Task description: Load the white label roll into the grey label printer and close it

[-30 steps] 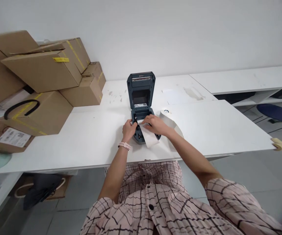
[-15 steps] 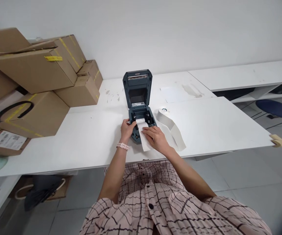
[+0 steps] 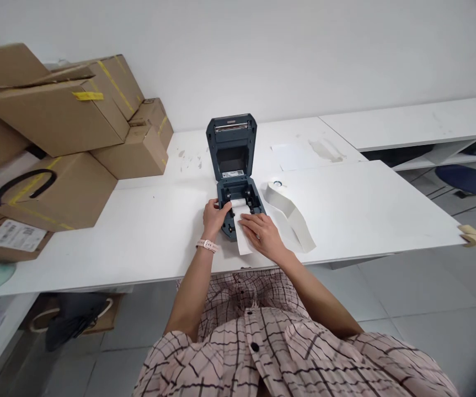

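in the head view, the dark blue-grey plastic printer sits lid-up on the white table. your left hand rests at its left edge, thumb reaching in by the white paper roll; you can't tell whether it pinches. your right hand lies with its fingers together on the white paper strip hanging over the printer's front.

A hand could pass over the flat white tabletop on my left, as far as the stacked brown cardboard boxes. Straight ahead, the raised dark blue plastic printer lid blocks reach; to my right, a curling white paper strip lies in the way.
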Available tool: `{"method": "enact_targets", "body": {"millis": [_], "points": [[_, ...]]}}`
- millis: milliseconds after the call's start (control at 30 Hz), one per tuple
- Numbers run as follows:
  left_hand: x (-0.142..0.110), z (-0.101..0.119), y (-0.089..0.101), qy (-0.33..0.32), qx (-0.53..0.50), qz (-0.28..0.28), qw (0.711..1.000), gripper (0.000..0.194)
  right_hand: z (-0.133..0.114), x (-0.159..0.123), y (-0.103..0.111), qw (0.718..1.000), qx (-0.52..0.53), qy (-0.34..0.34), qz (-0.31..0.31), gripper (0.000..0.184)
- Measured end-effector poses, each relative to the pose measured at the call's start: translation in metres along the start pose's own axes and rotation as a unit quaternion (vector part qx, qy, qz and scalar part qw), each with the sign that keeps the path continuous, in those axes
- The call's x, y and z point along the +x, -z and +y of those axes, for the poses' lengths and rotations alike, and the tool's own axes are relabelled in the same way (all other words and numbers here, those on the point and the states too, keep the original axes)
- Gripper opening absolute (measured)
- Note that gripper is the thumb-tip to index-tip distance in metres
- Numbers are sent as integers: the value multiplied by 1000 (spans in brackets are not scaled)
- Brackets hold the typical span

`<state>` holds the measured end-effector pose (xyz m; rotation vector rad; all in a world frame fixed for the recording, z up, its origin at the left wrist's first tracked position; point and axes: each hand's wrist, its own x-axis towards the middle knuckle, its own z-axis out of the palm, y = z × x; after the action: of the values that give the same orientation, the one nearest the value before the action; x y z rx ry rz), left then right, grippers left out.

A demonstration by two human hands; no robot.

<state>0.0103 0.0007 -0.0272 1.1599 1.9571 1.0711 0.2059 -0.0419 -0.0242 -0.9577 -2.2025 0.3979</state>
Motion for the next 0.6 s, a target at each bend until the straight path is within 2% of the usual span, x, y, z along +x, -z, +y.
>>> {"method": "enact_targets", "body": {"millis": [200,267,333,400,467,600], "points": [[0,-1,-1,-1,-20,-3,1000,52,-4,-4,5,1000,17,5,-8,33],[-12,-1,-3,-8,-66,-14,998,56,-2,-1,15,999,50,-1,-4,33],[-32,-2,-4,-30,-131,-36,990,65,5,16,31,994,88,-34,51,36],[-57,-4,-5,-55,-171,-62,982,79,17,51,49,980,123,-77,140,47],[-79,-7,-5,-41,-182,-70,980,94,33,102,63,965,162,-93,185,64],[-104,-15,2,-19,-196,-98,976,106,65,209,76,947,281,-88,126,83]]}}
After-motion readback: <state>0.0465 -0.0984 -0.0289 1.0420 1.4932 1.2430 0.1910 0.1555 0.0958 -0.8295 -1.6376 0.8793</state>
